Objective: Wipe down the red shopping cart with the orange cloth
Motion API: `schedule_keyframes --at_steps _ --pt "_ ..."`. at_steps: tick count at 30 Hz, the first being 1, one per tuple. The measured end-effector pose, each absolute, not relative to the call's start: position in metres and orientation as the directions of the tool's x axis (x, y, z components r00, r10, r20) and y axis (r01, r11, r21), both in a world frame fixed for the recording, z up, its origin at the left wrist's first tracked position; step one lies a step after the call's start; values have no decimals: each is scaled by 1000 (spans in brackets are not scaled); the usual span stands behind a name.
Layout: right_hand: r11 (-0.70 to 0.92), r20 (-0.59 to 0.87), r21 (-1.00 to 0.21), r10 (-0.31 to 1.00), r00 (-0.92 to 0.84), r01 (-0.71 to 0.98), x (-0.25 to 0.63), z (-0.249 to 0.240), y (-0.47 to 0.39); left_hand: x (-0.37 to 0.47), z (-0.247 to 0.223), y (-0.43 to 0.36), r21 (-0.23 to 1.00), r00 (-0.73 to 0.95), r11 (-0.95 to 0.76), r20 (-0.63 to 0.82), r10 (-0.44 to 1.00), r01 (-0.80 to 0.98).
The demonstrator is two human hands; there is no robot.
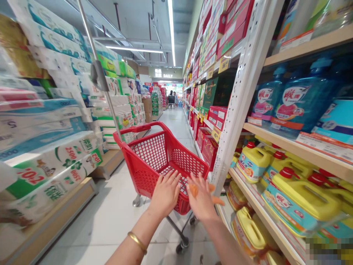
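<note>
Both my hands reach forward at the near end of a red plastic shopping cart (149,162), which stands at an angle in the aisle. My left hand (166,191) is palm down with its fingers stretched out over the cart's near edge. Whether it touches the rim is hard to tell. My right hand (202,193) is beside it at the near right corner, closed over a soft orange item (217,200). Parts of this item stick out on both sides of the hand, and its kind is unclear. The latticed basket shows no goods.
Packs of toilet paper (68,158) are stacked on low platforms at left. A metal pole (96,66) rises by the cart's left side. At right, shelves hold yellow jugs (300,198), blue pump bottles (298,99) and red boxes (212,147). People (172,96) are far down the aisle.
</note>
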State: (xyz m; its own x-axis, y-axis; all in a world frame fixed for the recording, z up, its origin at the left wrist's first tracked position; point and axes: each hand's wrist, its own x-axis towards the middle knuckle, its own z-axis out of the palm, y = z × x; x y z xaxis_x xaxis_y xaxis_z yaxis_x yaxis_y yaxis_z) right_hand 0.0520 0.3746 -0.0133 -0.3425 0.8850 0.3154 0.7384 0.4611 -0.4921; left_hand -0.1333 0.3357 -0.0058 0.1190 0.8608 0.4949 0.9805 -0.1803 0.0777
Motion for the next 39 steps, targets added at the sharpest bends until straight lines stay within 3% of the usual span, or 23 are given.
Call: schedule_keyframes --at_steps 2,4,8,11,16,18,23,27,30,35,37,39 --pt "573 326 -496 819 -471 653 41 -16 360 -131 -6 335 77 123 -183 491 863 980" --pt "591 330 -476 806 -491 651 43 -16 361 -134 -4 333 70 136 -192 478 868 979" --pt "400 325 -425 905 -275 812 73 -11 393 -152 1 335 34 212 -251 437 874 967" --pt "297 286 -457 942 -178 838 80 -10 399 -172 0 344 16 69 -89 502 862 996" --pt "576 312 -487 817 -486 657 45 -10 361 -180 -2 352 25 32 -54 546 837 998" --pt "600 325 -467 799 -505 649 37 -8 358 -172 0 350 36 38 -68 546 837 997" --pt "325 305 -439 931 -202 838 60 -8 391 -147 9 344 90 90 -165 544 834 982" --pt "116 272 -427 962 5 897 75 -14 406 -154 25 345 86 157 -240 539 828 967" --pt "204 357 -456 934 -32 867 55 -11 394 -167 36 344 29 -48 39 661 749 999" --pt "567 458 -465 811 -363 679 16 4 378 -162 40 333 -44 9 21 578 816 999" --pt "514 441 -472 841 -313 716 28 7 386 -155 39 328 -58 35 0 597 801 998" --pt "325 401 -484 908 -124 813 51 6 398 -149 36 326 -74 52 -6 638 768 997"
